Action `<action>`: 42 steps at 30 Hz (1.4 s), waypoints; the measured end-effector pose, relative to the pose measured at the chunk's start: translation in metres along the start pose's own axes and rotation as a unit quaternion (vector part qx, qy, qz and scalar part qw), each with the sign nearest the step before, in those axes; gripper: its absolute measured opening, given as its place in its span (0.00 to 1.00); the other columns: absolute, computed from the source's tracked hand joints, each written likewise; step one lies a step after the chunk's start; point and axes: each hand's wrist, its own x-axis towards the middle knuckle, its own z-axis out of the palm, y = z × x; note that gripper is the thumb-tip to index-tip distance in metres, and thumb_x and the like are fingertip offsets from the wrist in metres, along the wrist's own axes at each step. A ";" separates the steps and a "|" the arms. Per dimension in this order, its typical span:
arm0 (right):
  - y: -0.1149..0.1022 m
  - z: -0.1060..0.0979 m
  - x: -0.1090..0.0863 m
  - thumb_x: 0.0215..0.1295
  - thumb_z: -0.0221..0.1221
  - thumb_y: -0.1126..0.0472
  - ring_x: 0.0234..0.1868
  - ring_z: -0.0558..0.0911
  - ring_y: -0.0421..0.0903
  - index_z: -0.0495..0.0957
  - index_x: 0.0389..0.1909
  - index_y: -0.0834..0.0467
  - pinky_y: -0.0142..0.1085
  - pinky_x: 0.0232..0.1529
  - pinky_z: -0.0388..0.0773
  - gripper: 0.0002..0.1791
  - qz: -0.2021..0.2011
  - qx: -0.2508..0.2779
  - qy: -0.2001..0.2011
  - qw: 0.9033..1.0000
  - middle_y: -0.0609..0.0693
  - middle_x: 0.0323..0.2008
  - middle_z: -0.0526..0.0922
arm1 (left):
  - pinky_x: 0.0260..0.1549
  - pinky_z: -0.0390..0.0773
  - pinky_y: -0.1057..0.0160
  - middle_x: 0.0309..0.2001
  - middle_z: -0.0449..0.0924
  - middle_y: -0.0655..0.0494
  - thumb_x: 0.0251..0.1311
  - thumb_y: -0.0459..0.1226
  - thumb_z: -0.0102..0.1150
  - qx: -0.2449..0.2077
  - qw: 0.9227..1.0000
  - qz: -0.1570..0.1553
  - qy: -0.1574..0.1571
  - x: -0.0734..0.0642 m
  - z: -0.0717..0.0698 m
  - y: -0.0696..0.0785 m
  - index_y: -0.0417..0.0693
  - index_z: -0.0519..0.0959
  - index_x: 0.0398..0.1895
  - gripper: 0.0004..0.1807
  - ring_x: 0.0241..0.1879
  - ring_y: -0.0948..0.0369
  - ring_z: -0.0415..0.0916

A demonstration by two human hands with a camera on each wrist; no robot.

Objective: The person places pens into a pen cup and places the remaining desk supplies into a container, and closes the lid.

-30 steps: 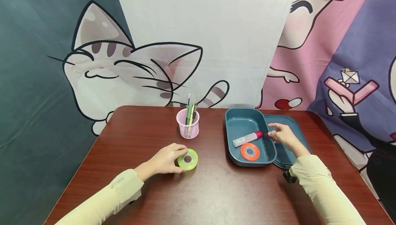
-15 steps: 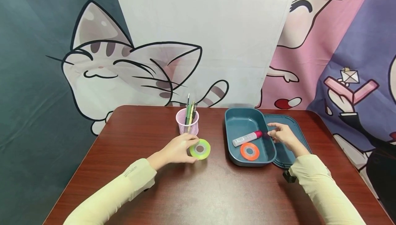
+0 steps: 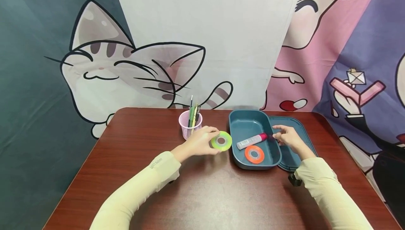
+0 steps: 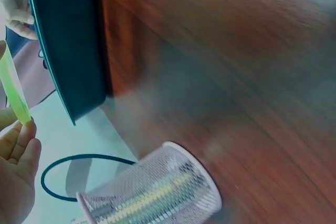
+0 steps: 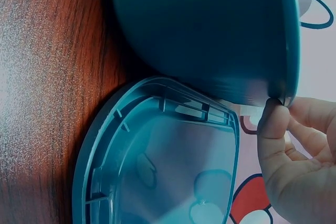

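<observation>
My left hand pinches a yellow-green roll of tape by its edge, beside the left wall of a blue plastic box. In the left wrist view, the tape is held on edge between thumb and fingertips. At the box's right rim is my right hand; in the right wrist view its thumb lies against the outer wall, with fingers across the rim. Inside the box lie a white glue stick with a red cap and an orange roll of tape.
Under and right of the box lies its blue lid. A pink mesh pen cup holding several pens and pencils stands behind the left hand. All of it is on a brown wooden table, with a printed cartoon cloth hanging behind.
My left hand has carried the yellow-green tape rightward and away from me, from the table's middle to the box's left side. The right hand stays at the box rim.
</observation>
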 end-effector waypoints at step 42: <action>0.003 -0.001 0.001 0.59 0.51 0.68 0.24 0.71 0.41 0.60 0.59 0.70 0.32 0.26 0.75 0.26 -0.015 0.022 0.005 1.000 0.56 0.32 0.73 | 0.47 0.73 0.64 0.55 0.68 0.55 0.49 0.57 0.54 0.063 0.985 -0.132 -0.089 0.108 0.057 0.030 0.47 0.68 0.57 0.35 0.53 0.61 0.63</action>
